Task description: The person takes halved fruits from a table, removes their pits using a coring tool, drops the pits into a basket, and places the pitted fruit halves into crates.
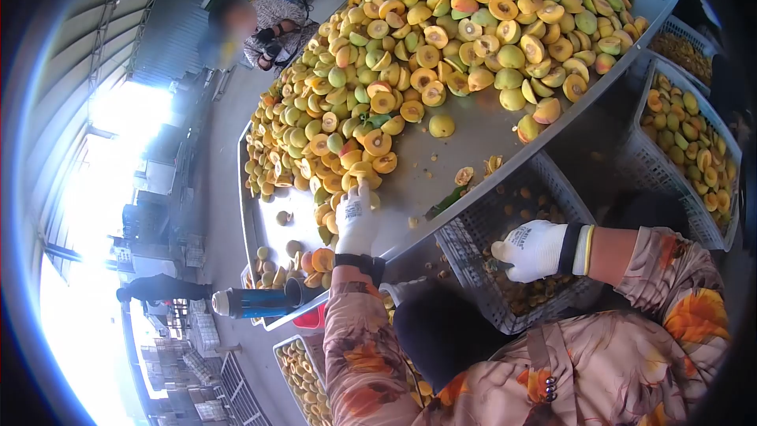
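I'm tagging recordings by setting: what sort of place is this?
Probably a fruit-processing shed. A large heap of fruit, much of it halved, covers a metal-looking table; plastic crates of fruit stand beside it, and a ribbed, curved roof shows behind.

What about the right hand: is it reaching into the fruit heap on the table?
No, the right hand is over the crate beside the table, while the left hand is at the fruit heap.

Glaring daylight beside a ribbed, curved roof; grey floor, bluish wall
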The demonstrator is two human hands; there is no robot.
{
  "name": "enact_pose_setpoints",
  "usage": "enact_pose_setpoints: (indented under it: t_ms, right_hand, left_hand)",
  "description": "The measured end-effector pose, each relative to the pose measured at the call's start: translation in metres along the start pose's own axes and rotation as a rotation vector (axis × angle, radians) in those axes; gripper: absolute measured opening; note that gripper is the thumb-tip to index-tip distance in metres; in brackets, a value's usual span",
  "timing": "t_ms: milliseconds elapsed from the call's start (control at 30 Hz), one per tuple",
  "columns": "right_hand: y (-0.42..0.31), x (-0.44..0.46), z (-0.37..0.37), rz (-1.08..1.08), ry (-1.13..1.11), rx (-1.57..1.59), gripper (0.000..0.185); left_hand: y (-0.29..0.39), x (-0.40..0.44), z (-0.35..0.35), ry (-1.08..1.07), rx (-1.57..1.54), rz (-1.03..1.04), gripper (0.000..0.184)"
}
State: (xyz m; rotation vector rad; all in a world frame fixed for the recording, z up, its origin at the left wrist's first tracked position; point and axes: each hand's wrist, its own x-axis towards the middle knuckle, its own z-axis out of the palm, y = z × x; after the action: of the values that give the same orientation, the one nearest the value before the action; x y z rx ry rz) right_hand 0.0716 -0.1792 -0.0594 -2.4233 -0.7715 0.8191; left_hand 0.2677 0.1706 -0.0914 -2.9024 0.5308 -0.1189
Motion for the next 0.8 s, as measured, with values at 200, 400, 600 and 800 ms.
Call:
enact_pose_setpoints:
  t_ms: [200,400,600,800]
  right_hand:
    - [0.0,-0.005,-0.019,0.016,0.077,0.08,0.031]
    - [0.005,0.005,-0.011,-0.078,0.397,0.217,0.032]
    - [0.008,0.02,0.0,-0.156,0.629,0.413,0.034]
    - [-0.017,0.018,0.003,-0.193,0.75,0.499,0.034]
  left_hand:
    - [0.016,0.003,-0.015,-0.186,-0.106,-0.256,0.066]
    - [0.01,-0.021,0.017,-0.081,-0.438,-0.359,0.049]
    - [0.076,-0.052,-0.048,-0.021,-1.623,-0.492,0.037]
    - [0.155,-0.083,-0.075,0.234,-1.192,-0.084,0.048]
